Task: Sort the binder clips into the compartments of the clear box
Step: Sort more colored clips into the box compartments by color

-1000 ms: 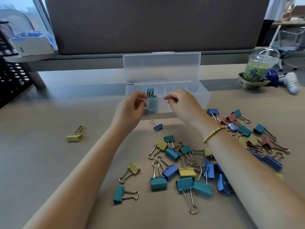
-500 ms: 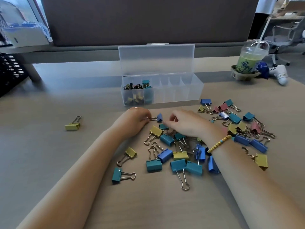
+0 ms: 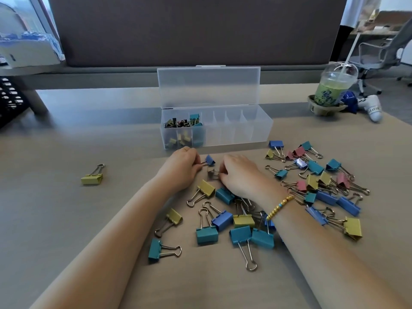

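Blue small binder clip (image 3: 210,160) now sits at the left hand (image 3: 181,169): fingers curled, pinching its wire handles, clip still on the table (image 3: 66,219). Right hand (image 3: 239,176) pinches a small dull-coloured clip (image 3: 213,173) just beside it; colour too blurred to call.

Change vs a second ago: both hands were up at the clear box (image 3: 223,132), over its left compartments. They have since dropped back to the near edge of the clip pile (image 3: 234,219), just in front of the box. Half a second ago they were already down here, so this is the grab phase of a new cycle.

Box state: lid (image 3: 208,86) stands open. Far-left compartments hold small dark and yellow clips, the next one right holds teal (image 3: 194,118) ones. The compartments further right look empty.

Judgement: previous drop done, two-at-a-time pick under way. Most of the job is left: large blue, teal, yellow and pink clips still spread across the table to the right, plus one yellow clip (image 3: 92,178) lying well apart on the left. Next move likely needs a lift to the box and a choice of compartment for each clip.
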{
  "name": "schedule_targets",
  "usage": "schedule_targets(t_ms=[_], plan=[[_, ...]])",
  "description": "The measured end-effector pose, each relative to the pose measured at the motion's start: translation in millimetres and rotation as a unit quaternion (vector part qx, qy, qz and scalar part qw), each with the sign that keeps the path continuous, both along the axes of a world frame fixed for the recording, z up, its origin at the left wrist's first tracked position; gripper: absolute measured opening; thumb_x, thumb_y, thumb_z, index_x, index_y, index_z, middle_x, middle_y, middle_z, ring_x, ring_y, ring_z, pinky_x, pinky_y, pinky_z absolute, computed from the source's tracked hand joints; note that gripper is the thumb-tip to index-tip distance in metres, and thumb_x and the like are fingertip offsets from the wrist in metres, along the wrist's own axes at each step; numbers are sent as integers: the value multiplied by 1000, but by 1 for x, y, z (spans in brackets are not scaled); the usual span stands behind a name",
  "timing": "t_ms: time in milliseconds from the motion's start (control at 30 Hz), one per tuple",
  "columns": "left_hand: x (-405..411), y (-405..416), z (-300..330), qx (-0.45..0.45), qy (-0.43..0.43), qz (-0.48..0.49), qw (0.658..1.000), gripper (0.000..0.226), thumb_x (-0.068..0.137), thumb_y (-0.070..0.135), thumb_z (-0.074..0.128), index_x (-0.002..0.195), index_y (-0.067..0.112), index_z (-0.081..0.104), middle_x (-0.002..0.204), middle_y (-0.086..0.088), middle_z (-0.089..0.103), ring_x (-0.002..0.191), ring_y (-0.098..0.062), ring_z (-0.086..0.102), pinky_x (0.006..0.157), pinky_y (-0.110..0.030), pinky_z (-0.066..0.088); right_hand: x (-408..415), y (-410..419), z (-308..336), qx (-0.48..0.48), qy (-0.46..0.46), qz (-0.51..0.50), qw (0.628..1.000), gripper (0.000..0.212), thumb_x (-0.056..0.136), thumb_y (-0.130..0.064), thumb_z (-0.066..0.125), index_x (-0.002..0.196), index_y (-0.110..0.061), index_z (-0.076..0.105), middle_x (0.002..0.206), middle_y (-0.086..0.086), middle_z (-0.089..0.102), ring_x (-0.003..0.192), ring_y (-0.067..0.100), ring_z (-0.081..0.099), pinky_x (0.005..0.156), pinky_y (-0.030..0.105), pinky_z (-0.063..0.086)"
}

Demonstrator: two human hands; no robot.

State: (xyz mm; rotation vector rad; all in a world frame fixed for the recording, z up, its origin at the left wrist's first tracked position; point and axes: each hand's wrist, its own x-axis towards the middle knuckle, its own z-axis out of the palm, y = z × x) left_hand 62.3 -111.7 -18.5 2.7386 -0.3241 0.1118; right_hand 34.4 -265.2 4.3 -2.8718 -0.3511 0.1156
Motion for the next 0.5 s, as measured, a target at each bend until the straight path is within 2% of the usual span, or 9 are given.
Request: schedule_targets(t_ms=[67,167,300,400,500], plan=[[-1,3,1,-14,3,10,1000,18,91,23,54,105,11,52,105,-4,53,92,-16,47,80,-24,39,1,-2,2,35,-5,-6,999,20,96,-23,48,113,-14,52,112,3,57,101,21,51,86,33,42],[-1,4,3,-12,28,13,999,28,91,27,55,114,11,50,108,-4,55,91,-15,47,80,-24,39,1,-9,7,81,-9,-16,997,10,95,-27,52,101,-19,53,96,-3,58,87,14,52,74,26,41],[-1,4,9,-1,83,-15,996,23,89,29,57,104,12,57,99,0,55,87,-13,50,75,-21,39,5,-16,10,205,25,-46,977,5,96,-23,49,93,-19,51,82,-9,63,78,7,57,60,19,37],[-4,2,12,0,106,-38,994,20,89,29,58,100,12,58,97,0,56,87,-15,53,77,-22,44,8,-16,9,299,62,-54,951,11,98,-15,45,102,-16,55,84,-5,67,73,7,59,65,19,42],[-8,0,12,30,81,-42,995,16,90,28,55,97,13,54,101,-3,54,88,-15,50,78,-23,40,11,-14,6,372,87,-81,921,25,99,-7,40,116,-10,58,89,-1,65,71,6,57,66,19,44]])
